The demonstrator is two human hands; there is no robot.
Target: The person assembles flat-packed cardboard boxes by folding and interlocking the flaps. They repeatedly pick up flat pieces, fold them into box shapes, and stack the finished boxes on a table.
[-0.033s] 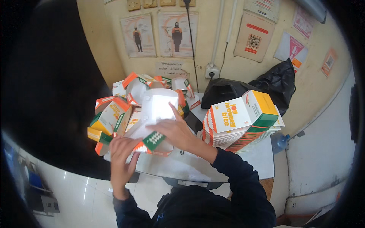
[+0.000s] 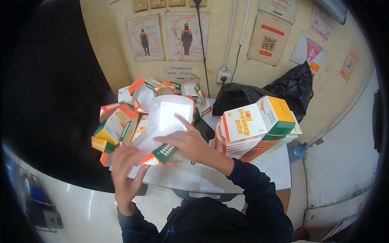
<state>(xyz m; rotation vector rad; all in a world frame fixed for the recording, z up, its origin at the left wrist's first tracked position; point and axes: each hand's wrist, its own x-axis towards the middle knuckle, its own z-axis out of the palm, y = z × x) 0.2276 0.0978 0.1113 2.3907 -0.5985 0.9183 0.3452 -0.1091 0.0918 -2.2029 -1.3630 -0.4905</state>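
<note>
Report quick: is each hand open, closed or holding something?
Left hand: partly curled at the near left corner of the box; blurred, so grip cannot be told.
Right hand: open, over the box's white inside.

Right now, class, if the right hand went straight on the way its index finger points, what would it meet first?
The right hand would probably meet the open carton's white inner panel first; whether they already touch is unclear.
</note>
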